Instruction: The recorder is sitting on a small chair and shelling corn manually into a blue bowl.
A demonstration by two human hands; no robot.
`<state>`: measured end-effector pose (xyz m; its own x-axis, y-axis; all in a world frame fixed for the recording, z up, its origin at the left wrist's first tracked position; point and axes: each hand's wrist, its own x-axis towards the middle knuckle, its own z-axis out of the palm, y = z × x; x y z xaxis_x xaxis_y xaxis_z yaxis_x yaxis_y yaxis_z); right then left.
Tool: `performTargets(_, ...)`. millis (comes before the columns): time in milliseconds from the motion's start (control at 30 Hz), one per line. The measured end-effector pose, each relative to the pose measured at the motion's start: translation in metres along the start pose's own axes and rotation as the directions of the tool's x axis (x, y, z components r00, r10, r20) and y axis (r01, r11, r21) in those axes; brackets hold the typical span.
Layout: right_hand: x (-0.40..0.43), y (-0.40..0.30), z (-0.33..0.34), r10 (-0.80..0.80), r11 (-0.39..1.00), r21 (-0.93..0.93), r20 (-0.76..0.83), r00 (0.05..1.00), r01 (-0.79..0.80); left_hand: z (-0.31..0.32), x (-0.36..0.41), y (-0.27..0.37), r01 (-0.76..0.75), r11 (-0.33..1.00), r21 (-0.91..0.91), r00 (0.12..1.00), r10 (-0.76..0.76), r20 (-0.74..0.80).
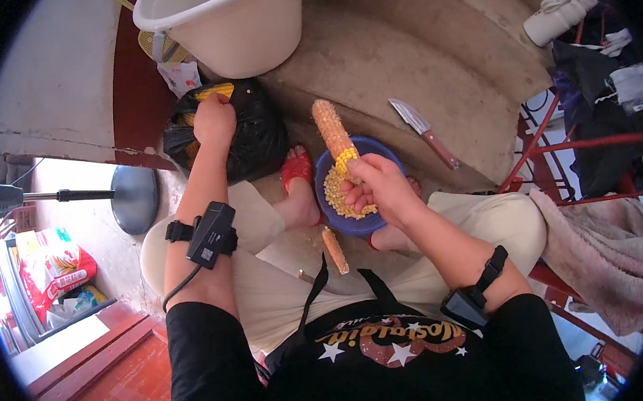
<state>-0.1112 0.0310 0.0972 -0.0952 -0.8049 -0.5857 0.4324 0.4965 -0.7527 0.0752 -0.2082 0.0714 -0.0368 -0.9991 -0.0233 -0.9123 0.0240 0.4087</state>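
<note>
My right hand (379,188) grips the lower end of a mostly stripped corn cob (332,128), with a patch of yellow kernels left near my fingers. The cob is held above a blue plastic basin (388,154) that holds loose corn kernels (339,192). My left hand (215,118) reaches to a black plastic bag (260,129) and touches a yellow ear of corn (219,90) at its opening; whether the fingers are closed round it is hidden. A bare piece of cob (335,250) lies on the floor between my feet.
A knife (423,132) with a wooden handle lies on the concrete ledge (402,77) beyond the basin. A large white tub (237,33) stands behind the bag. At the right are a white bottle (560,15), a red metal frame (591,142) and a draped towel (599,253).
</note>
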Motion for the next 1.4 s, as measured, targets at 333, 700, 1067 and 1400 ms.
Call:
performTargets(333,-0.005,0.000,-0.002,-0.001,1.000,0.025,-0.018,1.000,0.001,0.006,-0.012,0.003,-0.344,0.927,0.147,0.912,0.367,-0.184)
performTargets(700,0.004,0.012,-0.002,-0.140,0.961,-0.240,0.008,0.990,0.138,0.005,-0.124,0.073,0.628,0.494,-0.602,0.535,0.288,0.794)
performTargets(1067,0.002,0.031,0.006,-0.439,0.750,-0.462,0.187,0.879,0.473,0.039,-0.165,0.048,0.677,-0.119,-0.727,0.733,0.205,0.649)
performTargets(1400,-0.009,0.022,0.005,-0.180,0.882,-0.401,0.197,0.964,0.247,0.038,-0.165,0.047,0.583,-0.057,-0.811,0.802,0.198,0.563)
